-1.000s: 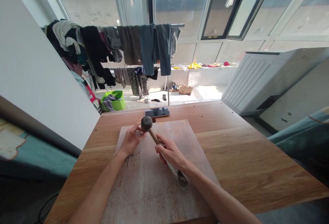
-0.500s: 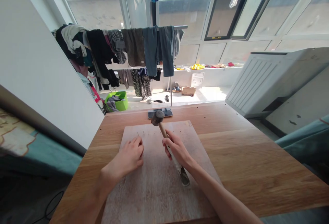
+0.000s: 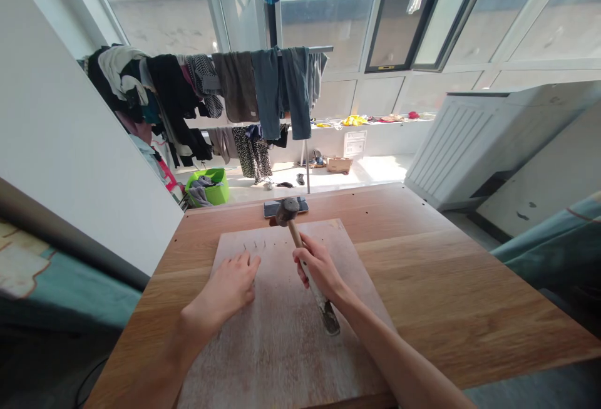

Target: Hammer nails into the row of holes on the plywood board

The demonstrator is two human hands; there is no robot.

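In my right hand is a hammer, gripped partway along its worn wooden handle. Its dark head is raised over the far edge of a pale, scuffed board, and the handle end points back toward me. My left hand rests on the board's left side, fingers loosely bent and the index finger stretched out, thumb apart. Just beyond its fingertips several thin nails stand upright in a row, one of them a nail near the middle. Small dark dots continue that row to the right. The underside of my left fingers is hidden.
The board lies on a wooden table. A phone lies behind the hammer head. Beyond are a loaded clothes rack, a green basket and windows. A white panel stands left, a white cabinet-like unit right.
My left index finger has straightened and lifted away from the other fingers. My right hand still holds the hammer in nearly the same place. The whole view has shifted slightly.
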